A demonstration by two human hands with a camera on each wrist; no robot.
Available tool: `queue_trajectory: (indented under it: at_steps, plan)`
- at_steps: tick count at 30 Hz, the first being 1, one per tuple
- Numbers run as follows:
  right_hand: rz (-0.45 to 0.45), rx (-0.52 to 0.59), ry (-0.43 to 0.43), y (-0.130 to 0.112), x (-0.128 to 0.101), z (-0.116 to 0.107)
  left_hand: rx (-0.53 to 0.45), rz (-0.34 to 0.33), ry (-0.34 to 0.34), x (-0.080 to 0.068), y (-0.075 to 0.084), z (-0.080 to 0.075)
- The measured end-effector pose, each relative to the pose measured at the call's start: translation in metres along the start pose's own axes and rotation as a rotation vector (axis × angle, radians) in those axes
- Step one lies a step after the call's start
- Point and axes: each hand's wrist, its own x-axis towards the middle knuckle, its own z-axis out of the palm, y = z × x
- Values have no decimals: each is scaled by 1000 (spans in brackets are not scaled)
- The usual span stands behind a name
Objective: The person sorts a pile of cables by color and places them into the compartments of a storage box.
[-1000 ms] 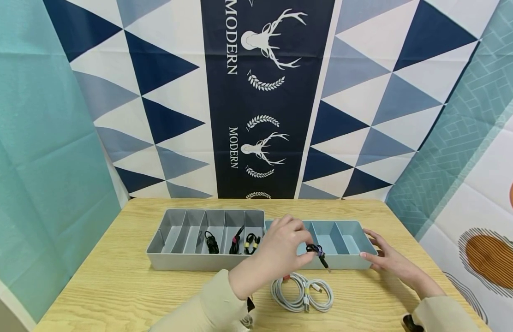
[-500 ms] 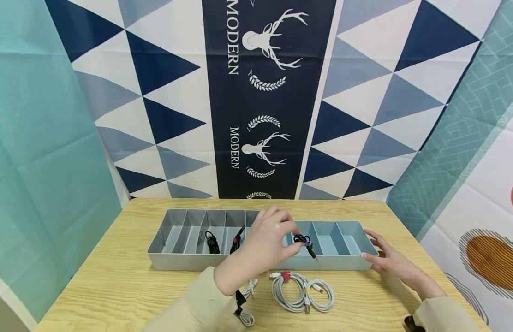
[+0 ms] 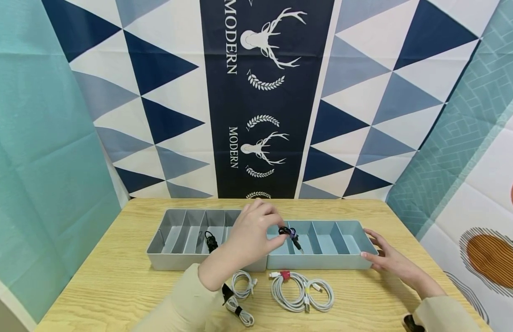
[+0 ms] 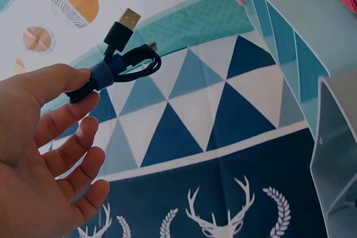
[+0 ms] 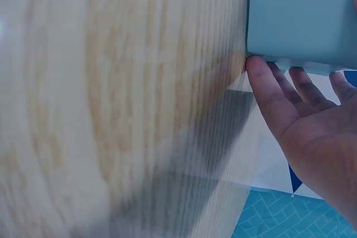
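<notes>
My left hand [image 3: 272, 229] pinches a small coiled black cable [image 3: 289, 233] bound with a blue tie, holding it in the air over the left compartments of the light blue tray [image 3: 323, 263]. In the left wrist view the cable [image 4: 120, 65] hangs from thumb and forefinger [image 4: 83, 90], its USB plug sticking up. My right hand [image 3: 370, 249] lies flat on the table, its straight fingers [image 5: 268, 90] touching the right end wall of the blue tray [image 5: 301, 15].
A grey divided tray [image 3: 186, 263] adjoins the blue one on the left, with a black cable [image 3: 211, 240] inside. White coiled cables [image 3: 302, 290] and a smaller white cable with a black tie [image 3: 240, 295] lie on the wooden table [image 3: 115, 286] in front. A patterned cloth hangs behind.
My left hand has carried the black cable left and away from me, from the blue tray's front edge to above its left compartments. The right hand has stayed put.
</notes>
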Motion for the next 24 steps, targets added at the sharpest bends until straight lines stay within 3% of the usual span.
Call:
queue_trajectory:
  at_steps: [24]
  plan:
    - [-19, 11, -1, 5, 2, 0, -88, 16, 174, -21, -44, -24]
